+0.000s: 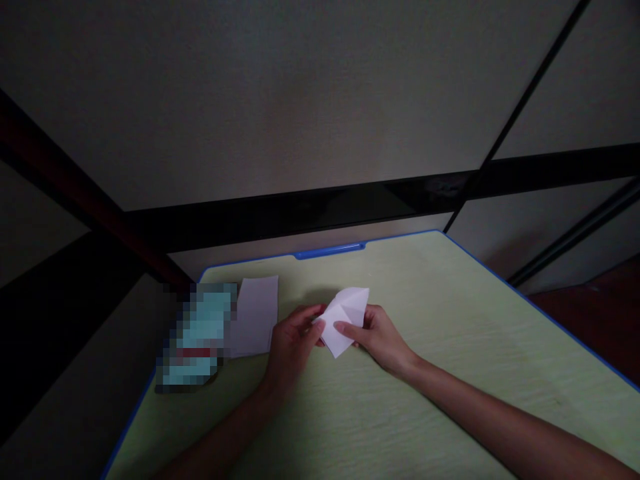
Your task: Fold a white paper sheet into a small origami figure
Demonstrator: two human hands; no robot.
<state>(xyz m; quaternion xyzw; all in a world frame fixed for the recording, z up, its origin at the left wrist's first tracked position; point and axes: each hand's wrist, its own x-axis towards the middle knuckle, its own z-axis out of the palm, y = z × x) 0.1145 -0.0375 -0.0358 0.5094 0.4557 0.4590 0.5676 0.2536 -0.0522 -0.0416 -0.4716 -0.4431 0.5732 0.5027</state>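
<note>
In the head view, the left hand (293, 340) pinched the left edge of a folded sheet of white paper (350, 307), its thumb pressed on the near side and its other fingers curled behind. The right hand (383, 337) gripped the same sheet from the right, its thumb lying flat across the upper face and its fingers tucked partly out of sight beneath. The folded paper sat between the two sets of fingertips, one pointed corner directed toward the wearer and another rising beyond the right thumb. Whether its underside touched the table could not be told.

To the left of the left fingers lay a few flat white sheets (254, 313), and farther left, beside them, a pixelated pale-teal item (203, 333) with a red patch. Under both hands spread a pale wood-grain table (450, 320) with blue edging; beyond the fingertips, a blue handle-like strip (330, 251) sat at its far edge.
</note>
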